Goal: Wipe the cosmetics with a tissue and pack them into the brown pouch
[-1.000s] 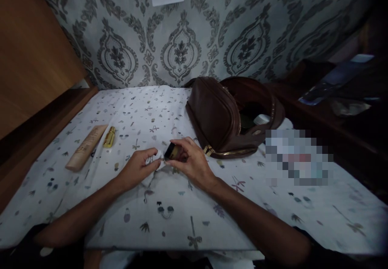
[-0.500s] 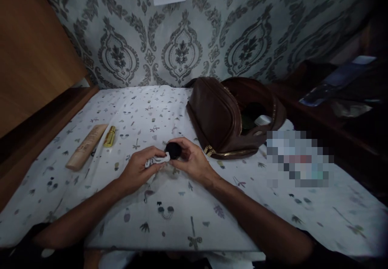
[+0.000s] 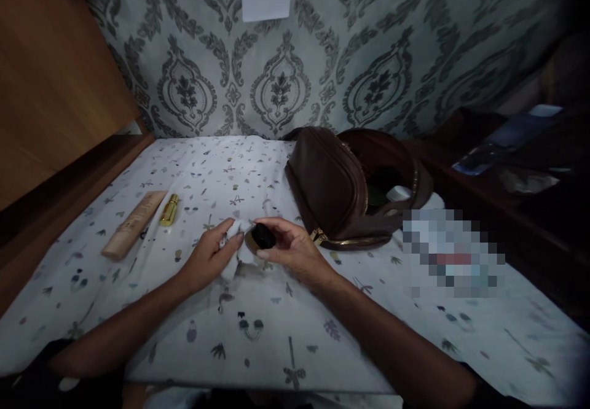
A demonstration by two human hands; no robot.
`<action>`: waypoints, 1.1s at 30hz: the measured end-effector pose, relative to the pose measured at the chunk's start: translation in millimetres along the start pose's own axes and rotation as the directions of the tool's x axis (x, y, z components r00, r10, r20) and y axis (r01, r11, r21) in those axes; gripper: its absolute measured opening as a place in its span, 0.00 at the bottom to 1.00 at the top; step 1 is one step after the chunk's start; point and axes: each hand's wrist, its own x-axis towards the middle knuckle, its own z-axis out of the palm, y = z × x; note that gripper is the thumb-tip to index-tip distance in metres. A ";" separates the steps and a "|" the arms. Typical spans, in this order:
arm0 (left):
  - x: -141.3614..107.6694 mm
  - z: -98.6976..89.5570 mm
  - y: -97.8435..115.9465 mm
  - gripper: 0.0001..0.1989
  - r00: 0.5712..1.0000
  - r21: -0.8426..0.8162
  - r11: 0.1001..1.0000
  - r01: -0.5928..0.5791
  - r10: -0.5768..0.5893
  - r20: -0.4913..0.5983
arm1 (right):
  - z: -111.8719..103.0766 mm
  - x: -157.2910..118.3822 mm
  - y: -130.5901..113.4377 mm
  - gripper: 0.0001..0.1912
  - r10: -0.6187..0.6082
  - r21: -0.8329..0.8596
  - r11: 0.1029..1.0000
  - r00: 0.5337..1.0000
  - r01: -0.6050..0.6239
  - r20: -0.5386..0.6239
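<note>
My right hand [image 3: 292, 246] grips a small round jar [image 3: 262, 236] with a black lid and a brownish-gold body, tilted to the left. In my left hand [image 3: 209, 255] is a bunched white cloth [image 3: 233, 260], pinched between thumb and fingers and close against the jar's left side. Whether the cloth touches the jar is hard to make out. Both hands are just above the printed tablecloth [image 3: 198, 347]. Left of them lie a beige squeeze tube [image 3: 133, 225] and a small gold bottle [image 3: 169, 210].
An open brown leather bag [image 3: 327, 188] stands at the right rear, a white-topped item [image 3: 399, 194] showing inside. Beside it lies a blurred-out packet [image 3: 454, 255]. A wooden cabinet [image 3: 55, 77] borders the left, and a patterned wall [image 3: 281, 83] rises behind.
The jar has turned, so its gold-brown side now shows beside the black lid. The cloth has opened out and hangs lower from my left hand. The view has tipped slightly upward.
</note>
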 end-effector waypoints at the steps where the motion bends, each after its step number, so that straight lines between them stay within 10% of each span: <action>1: 0.4 0.7 0.4 0.13 1.000 -0.031 0.999 0.010 -0.009 0.020 | -0.2 0.5 1.4 0.27 -0.013 -0.008 1.000 1.000 0.012 -0.009; 7: -11.2 6.1 -1.4 0.16 0.980 -0.004 1.000 0.018 -0.017 0.198 | 1.6 1.4 3.3 0.29 -0.117 -0.131 0.986 0.989 0.105 -0.087; 13: -21.7 11.8 -14.9 0.15 0.948 0.238 0.918 -0.317 0.303 0.095 | 2.3 -12.1 -29.4 0.27 -0.281 -0.307 0.925 0.946 0.223 -0.159; 22: 31.5 21.8 66.6 0.14 0.795 0.406 0.684 -0.605 0.537 0.280 | -85.1 -55.4 -130.5 0.23 -0.558 -0.613 0.745 0.749 0.263 -0.357; 33: 114.7 68.3 122.5 0.27 0.745 0.633 0.398 -0.664 0.434 0.507 | -133.0 -66.9 -134.8 0.22 -0.417 -0.805 0.592 0.871 0.042 -0.261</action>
